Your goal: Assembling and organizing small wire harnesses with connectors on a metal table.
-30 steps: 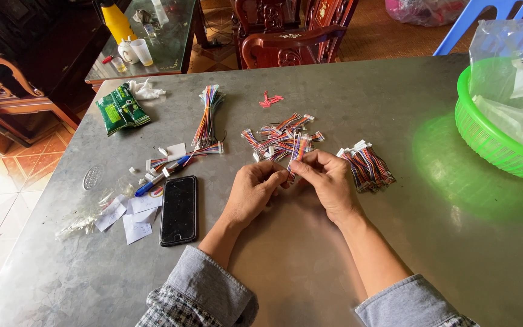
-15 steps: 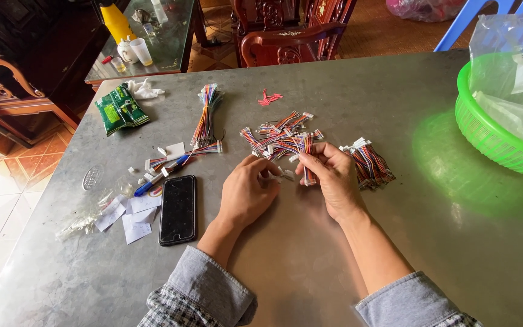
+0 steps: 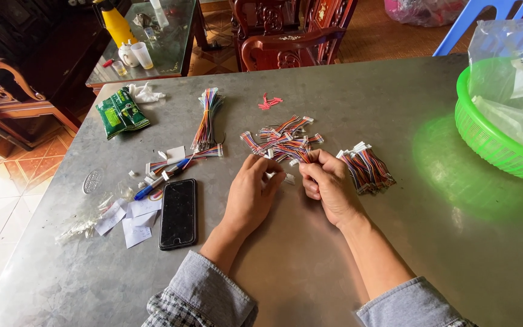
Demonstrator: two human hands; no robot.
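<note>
My right hand (image 3: 328,184) is closed around a short bundle of coloured wire leads with white plugs (image 3: 298,154), held just above the grey metal table (image 3: 394,242). My left hand (image 3: 252,191) sits close beside it, fingertips pinching a small white plug (image 3: 288,178) at the end of that bundle. Right behind both hands lies a loose pile of the same coloured leads (image 3: 282,136). A tidy stack of leads (image 3: 367,166) rests just right of my right hand.
A black phone (image 3: 178,213), blue pen (image 3: 164,178), paper scraps (image 3: 128,218) and a long wire bundle (image 3: 206,121) lie left. A green packet (image 3: 121,113) sits far left. A green basket (image 3: 491,145) with plastic bags stands at the right edge. Wooden chairs and a glass table stand beyond.
My hands have stayed near the pile; the right hand has drawn the bundle slightly toward me and the left fingers have shifted onto its plug end.
</note>
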